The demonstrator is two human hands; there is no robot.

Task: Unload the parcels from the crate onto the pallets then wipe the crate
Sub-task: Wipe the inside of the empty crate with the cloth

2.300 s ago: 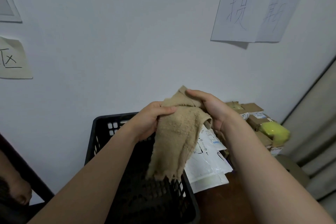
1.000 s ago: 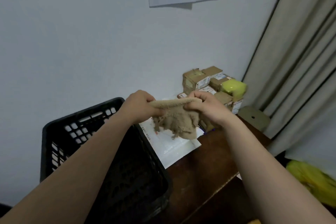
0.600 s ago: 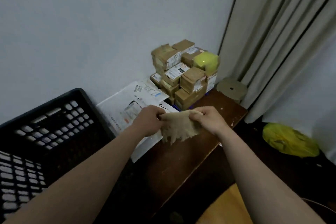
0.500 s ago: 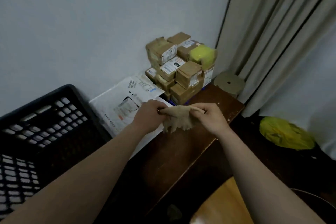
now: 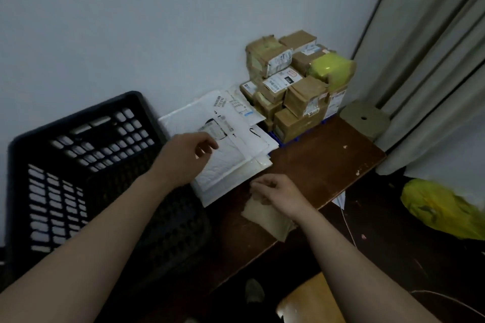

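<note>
The right hand [image 5: 275,194] rests on the folded beige cloth [image 5: 265,220] at the brown wooden table [image 5: 315,165] front edge, grip unclear; the left hand [image 5: 183,160] is relaxed, empty. So near the edge, the cloth could slide off.

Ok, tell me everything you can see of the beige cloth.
The beige cloth looks like coarse, soft fabric folded into a flat, roughly rectangular pad. It lies on the brown tabletop close to the front edge, near the white mailers. The right hand rests on its far end with fingers bent; whether they pinch it is unclear.
</note>
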